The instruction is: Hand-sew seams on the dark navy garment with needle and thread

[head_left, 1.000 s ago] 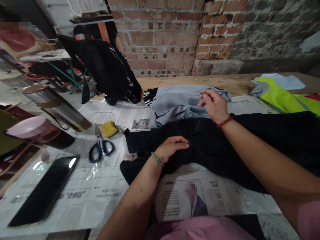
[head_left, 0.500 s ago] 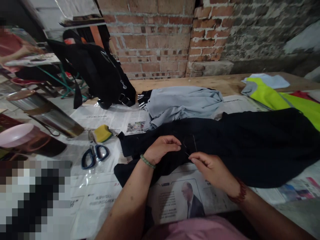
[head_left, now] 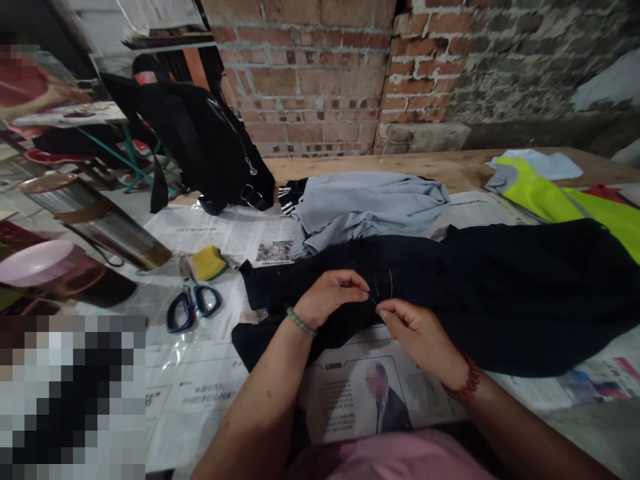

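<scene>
Both hands meet in front of me over a dark navy garment [head_left: 525,293] that lies stretched along the newspaper. My left hand [head_left: 333,297], a green bead bracelet at its wrist, is pinched closed with what looks like the end of a thread at its fingertips. My right hand [head_left: 415,337], wearing a red bead bracelet, pinches a thin shiny needle [head_left: 374,302] that points up toward the left fingertips. A pale thread [head_left: 391,283] loops above the fingers against the dark cloth. Whether the thread passes through the needle's eye is too small to tell.
To the left lie blue-handled scissors [head_left: 193,307] and a yellow sponge [head_left: 209,263], near a steel flask [head_left: 107,220] and a pink-lidded jar [head_left: 83,273]. Behind are a black bag [head_left: 200,133], grey clothing [head_left: 370,203] and a neon-yellow garment [head_left: 540,193]. A person [head_left: 30,93] sits far left.
My left fingertips have moved slightly right, closer to the needle and the right fingertips. The thread loop has shifted a little. The whole view has moved slightly.
</scene>
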Demonstrator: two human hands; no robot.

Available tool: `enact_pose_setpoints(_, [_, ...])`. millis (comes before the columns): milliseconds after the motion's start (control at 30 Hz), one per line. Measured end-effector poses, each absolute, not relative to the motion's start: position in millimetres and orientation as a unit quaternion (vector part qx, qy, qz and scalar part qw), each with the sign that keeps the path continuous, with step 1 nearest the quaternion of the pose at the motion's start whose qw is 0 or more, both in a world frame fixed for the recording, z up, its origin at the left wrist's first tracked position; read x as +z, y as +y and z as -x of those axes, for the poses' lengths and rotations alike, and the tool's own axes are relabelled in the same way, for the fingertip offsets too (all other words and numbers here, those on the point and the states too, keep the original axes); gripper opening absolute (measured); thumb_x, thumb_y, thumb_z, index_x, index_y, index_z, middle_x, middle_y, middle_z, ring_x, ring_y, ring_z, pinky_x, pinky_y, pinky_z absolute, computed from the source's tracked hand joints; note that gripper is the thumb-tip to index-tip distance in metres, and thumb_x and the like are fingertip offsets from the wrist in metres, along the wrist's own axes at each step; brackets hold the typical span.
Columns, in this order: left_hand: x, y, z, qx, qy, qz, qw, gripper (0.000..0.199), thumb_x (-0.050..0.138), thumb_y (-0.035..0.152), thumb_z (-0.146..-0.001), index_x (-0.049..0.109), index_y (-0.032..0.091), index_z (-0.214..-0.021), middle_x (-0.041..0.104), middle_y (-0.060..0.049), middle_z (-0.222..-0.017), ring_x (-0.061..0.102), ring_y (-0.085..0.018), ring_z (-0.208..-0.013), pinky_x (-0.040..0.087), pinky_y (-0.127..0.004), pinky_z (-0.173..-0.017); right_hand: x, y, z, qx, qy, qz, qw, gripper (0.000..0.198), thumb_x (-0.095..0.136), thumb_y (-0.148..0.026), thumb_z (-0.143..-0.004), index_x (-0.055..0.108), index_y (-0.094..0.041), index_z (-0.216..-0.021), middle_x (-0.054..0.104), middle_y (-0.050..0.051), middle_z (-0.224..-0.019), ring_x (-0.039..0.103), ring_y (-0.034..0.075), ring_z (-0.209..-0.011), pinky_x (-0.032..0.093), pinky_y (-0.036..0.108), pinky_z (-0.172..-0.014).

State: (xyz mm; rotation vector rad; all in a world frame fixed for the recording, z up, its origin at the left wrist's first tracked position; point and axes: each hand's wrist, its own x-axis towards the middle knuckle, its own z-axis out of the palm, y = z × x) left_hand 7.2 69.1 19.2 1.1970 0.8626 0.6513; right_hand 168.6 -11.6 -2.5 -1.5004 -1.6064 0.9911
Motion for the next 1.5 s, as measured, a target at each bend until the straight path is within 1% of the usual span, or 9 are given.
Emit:
enact_pose_setpoints(233, [19.3, 68.1, -8.6, 0.296, 0.393, -0.552, 0.673, 0.007, 0.068, 0.015, -0.057, 0.065, 0.015, -0.064, 0.058, 0.004, -0.057, 0.049, -0.007, -0.055, 0.038, -0.020, -0.059, 2.6, -10.8, -167.3, 0.383, -0.623, 0.586, 0.348, 0.020, 0.042, -0.030, -0.079, 0.059, -0.022, -0.077, 0.046, -0.004, -0.052, 0.041, 0.010, -0.047, 0.033, 0.020, -0.044])
enact_pose_setpoints(600, [11.4, 62.0, -18.4, 0.298, 0.426, -0.685, 0.510, 0.008, 0.059, 0.015, -0.063, 0.067, 0.015, -0.066, 0.064, 0.001, -0.064, 0.057, -0.012, -0.062, 0.042, -0.020, -0.059, -9.2, 6.5, -158.6, 0.390, -0.589, 0.614, 0.352, 0.021, 0.040, -0.027, -0.079, 0.048, -0.018, -0.061, 0.045, -0.005, -0.048, 0.041, 0.007, -0.045, 0.032, 0.018, -0.045])
enact_pose_setpoints(767, [5.7, 62.6, -18.0, 0.291, 0.411, -0.734, 0.455, 0.013, 0.055, 0.013, -0.067, 0.067, 0.016, -0.071, 0.065, 0.001, -0.070, 0.059, -0.012, -0.066, 0.044, -0.019, -0.062, -0.5, 4.0, -163.9, 0.395, -0.620, 0.608, 0.299, 0.018, 0.038, -0.030, -0.081, 0.052, -0.019, -0.079, 0.052, -0.004, -0.052, 0.044, 0.008, -0.037, 0.032, 0.019, -0.039])
enact_pose_setpoints(833, [6.9, 63.8, -14.8, 0.284, 0.402, -0.768, 0.410, 0.015, 0.054, 0.011, -0.068, 0.066, 0.018, -0.072, 0.065, 0.001, -0.072, 0.059, -0.011, -0.068, 0.044, -0.019, -0.064, 10.8, 2.5, -174.2, 0.320, -0.671, 0.600, 0.294, 0.020, 0.039, -0.030, -0.081, 0.056, -0.019, -0.081, 0.056, -0.002, -0.056, 0.051, 0.010, -0.045, 0.036, 0.021, -0.045])
enact_pose_setpoints(933, [12.4, 65.1, -10.5, 0.272, 0.380, -0.817, 0.338, 0.018, 0.051, 0.008, -0.070, 0.065, 0.020, -0.075, 0.064, 0.002, -0.075, 0.059, -0.011, -0.072, 0.043, -0.019, -0.068, 24.1, 12.6, -191.6, 0.156, -0.706, 0.587, 0.364, 0.020, 0.041, -0.026, -0.082, 0.058, -0.018, -0.086, 0.061, 0.004, -0.078, 0.057, 0.014, -0.070, 0.042, 0.024, -0.064])
enact_pose_setpoints(1067, [20.7, 63.8, -12.0, 0.241, 0.382, -0.851, 0.268, 0.018, 0.049, 0.009, -0.074, 0.063, 0.020, -0.076, 0.064, 0.002, -0.073, 0.059, -0.011, -0.070, 0.042, -0.020, -0.065, 19.8, 49.5, -199.6, 0.170, -0.724, 0.533, 0.404, 0.029, 0.039, -0.016, -0.080, 0.051, -0.020, -0.106, 0.060, 0.004, -0.099, 0.054, 0.015, -0.093, 0.041, 0.029, -0.083])
enact_pose_setpoints(1333, [3.3, 36.9, -12.0, 0.333, 0.471, -0.779, 0.248, 0.020, 0.050, 0.007, -0.071, 0.060, 0.020, -0.082, 0.064, 0.001, -0.077, 0.060, -0.011, -0.071, 0.044, -0.020, -0.066, -14.4, 79.6, -189.5, 0.211, -0.778, 0.521, 0.281, 0.050, 0.045, -0.004, -0.068, 0.049, -0.023, -0.114, 0.061, 0.002, -0.099, 0.049, 0.018, -0.099, 0.033, 0.038, -0.088])
enact_pose_setpoints(1400, [-4.6, 30.0, -9.9, 0.362, 0.505, -0.740, 0.256, 0.023, 0.052, 0.009, -0.071, 0.058, 0.021, -0.089, 0.064, 0.001, -0.077, 0.060, -0.011, -0.070, 0.045, -0.020, -0.065, -19.5, 78.2, -191.5, 0.204, -0.788, 0.515, 0.270, 0.047, 0.048, -0.004, -0.067, 0.053, -0.023, -0.109, 0.063, 0.002, -0.092, 0.051, 0.018, -0.093, 0.036, 0.037, -0.084])
enact_pose_setpoints(1500, [-11.0, 26.2, -9.3, 0.367, 0.548, -0.706, 0.258, 0.027, 0.056, 0.013, -0.068, 0.057, 0.021, -0.094, 0.063, 0.002, -0.073, 0.058, -0.010, -0.064, 0.046, -0.020, -0.060, -23.9, 77.9, -194.9, 0.191, -0.786, 0.508, 0.295, 0.029, 0.051, -0.009, -0.070, 0.061, -0.021, -0.094, 0.062, 0.003, -0.085, 0.053, 0.017, -0.084, 0.039, 0.033, -0.077])
